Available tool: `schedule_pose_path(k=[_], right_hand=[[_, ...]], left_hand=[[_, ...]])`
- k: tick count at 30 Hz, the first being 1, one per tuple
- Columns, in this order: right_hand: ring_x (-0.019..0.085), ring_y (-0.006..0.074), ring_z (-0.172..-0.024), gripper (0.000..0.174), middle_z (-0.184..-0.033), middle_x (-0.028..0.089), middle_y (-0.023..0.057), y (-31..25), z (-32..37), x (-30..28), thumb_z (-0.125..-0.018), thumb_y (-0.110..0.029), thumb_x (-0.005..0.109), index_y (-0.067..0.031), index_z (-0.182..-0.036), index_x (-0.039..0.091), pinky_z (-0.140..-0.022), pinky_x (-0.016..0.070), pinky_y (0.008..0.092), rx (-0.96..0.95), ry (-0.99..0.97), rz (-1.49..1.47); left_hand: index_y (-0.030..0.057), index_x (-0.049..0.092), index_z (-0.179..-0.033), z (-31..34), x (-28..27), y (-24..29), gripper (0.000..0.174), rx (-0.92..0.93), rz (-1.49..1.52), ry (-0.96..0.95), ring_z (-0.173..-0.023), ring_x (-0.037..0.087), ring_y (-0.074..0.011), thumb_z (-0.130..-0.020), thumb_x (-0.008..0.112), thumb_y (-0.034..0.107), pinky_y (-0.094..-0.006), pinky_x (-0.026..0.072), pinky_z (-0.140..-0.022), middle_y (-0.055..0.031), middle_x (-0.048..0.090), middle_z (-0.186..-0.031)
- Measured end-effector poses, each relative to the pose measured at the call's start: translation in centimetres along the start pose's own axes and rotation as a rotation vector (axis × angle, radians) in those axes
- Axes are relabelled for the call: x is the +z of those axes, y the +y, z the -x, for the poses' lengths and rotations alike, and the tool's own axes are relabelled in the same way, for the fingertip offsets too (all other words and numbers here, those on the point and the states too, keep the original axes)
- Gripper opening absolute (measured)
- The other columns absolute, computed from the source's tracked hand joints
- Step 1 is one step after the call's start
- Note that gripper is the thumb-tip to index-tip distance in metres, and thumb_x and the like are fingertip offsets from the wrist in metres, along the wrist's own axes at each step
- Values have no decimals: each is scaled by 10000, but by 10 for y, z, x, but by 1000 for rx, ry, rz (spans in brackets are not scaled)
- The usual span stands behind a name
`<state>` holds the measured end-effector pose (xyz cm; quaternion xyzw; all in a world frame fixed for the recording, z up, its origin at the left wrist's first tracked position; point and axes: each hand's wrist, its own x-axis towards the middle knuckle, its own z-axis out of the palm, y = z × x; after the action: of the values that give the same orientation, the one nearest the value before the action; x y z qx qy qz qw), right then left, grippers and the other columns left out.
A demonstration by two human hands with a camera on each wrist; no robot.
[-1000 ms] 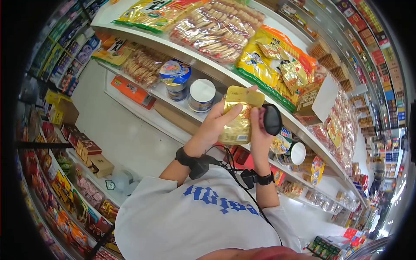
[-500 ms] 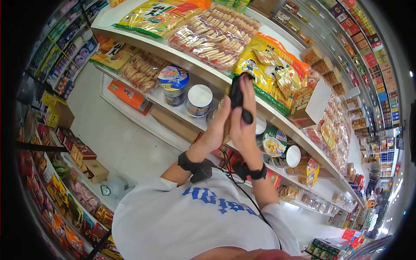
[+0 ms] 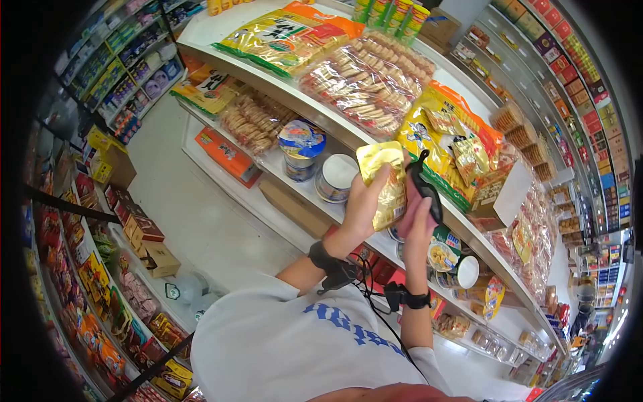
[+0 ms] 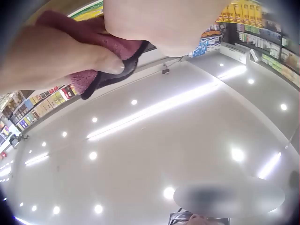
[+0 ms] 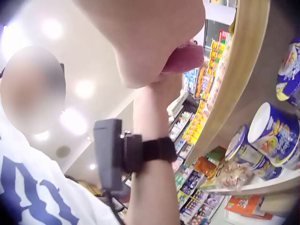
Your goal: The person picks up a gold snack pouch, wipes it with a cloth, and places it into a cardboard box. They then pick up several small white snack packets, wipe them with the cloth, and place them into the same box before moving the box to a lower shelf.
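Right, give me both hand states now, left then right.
Left hand: fingers curled round the gold packet, holding it up.
Right hand: fingers gripping a black-edged pink cloth.

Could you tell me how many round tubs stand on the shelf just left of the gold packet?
2: a colourful-lidded tub and, beside it, a white-lidded tub; the gold packet may hide more.
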<state>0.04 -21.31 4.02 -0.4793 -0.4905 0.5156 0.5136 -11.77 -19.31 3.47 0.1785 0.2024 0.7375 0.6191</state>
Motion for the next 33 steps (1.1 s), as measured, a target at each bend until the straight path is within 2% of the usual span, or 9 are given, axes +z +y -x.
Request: schedule_pose_path(k=[7, 8, 11, 14, 19, 23, 28, 31, 33], right_hand=[[458, 203, -1333, 549, -1449, 481, 103, 8, 11, -16, -976, -77, 595, 36, -1463, 367, -1125, 342, 355, 21, -187, -188], [458, 200, -1333, 547, -1449, 482, 101, 19, 9, -23, -976, -62, 589, 34, -1465, 363, -1125, 342, 356, -18, -153, -158], [518, 189, -1255, 489, -1389, 536, 98, 20, 10, -28, -969, -9, 575, 30, -1432, 420, -1046, 406, 332, -45, -52, -8], [589, 212, -1196, 484, -1324, 605, 149, 59, 9, -45, -918, 60, 549, 39, -1395, 476, -989, 467, 316, -312, -68, 464], [114, 382, -1518, 606, -1635, 125, 223, -20, 26, 10, -922, -103, 529, -18, -1503, 380, -1212, 102, 479, -560, -490, 616], [282, 374, -1470, 637, -1578, 270, 253, -12, 3, 10, -899, -43, 568, -7, -1501, 362, -1184, 225, 430, -644, -179, 693], [525, 167, -1217, 461, -1366, 554, 123, 3, 9, -13, -916, -9, 642, 32, -1357, 513, -1026, 407, 297, -76, -171, 69], [445, 0, -574, 340, -750, 539, -87, -3, 11, -22, -925, -122, 706, -103, -1250, 609, -465, 298, 196, 11, -208, 39], [475, 12, -583, 244, -751, 555, -77, -4, 16, -32, -900, -143, 744, -87, -1102, 619, -479, 338, 203, 53, -255, 80]], left_hand=[[-34, 588, -1218, 5, -12, 0, 303, 179, -561, -72, -915, 657, -92, -988, 625, 159, -246, 542, -798, -49, 695, -1060], [-28, 497, -1356, 2, -14, 3, 459, 78, -537, -153, -1099, 610, -132, -960, 663, 135, -296, 503, -943, -110, 628, -1236], [-14, 277, -1517, 0, -10, -7, 743, 517, -926, 16, -1346, 443, -220, -931, 695, 171, -365, 385, -1086, -194, 454, -1463], [18, 157, -1560, 8, -11, -10, 809, 236, -618, -244, -1432, 338, -270, -960, 654, 233, -369, 301, -1151, -170, 308, -1573], [25, 269, -1530, 12, -7, 5, 665, -71, -84, -258, -1401, 403, -276, -1064, 294, 498, -371, 363, -1112, -144, 387, -1538], [10, 408, -1453, 25, 7, 3, 575, -149, 65, -84, -1310, 469, -201, -1068, 374, 437, -357, 347, -1117, -96, 504, -1413], [-7, 583, -1223, 15, 4, -7, 552, 5, -295, 107, -904, 591, -92, -1045, 442, 496, -252, 477, -787, -52, 647, -1064], [10, 620, -1153, 6, -9, -8, 542, -110, -510, 167, -865, 575, -79, -1021, 489, 519, -263, 477, -740, -38, 647, -988], [0, 580, -1245, -1, -17, -6, 503, -197, -486, 140, -964, 635, -120, -1026, 521, 449, -293, 513, -820, -56, 655, -1131]])
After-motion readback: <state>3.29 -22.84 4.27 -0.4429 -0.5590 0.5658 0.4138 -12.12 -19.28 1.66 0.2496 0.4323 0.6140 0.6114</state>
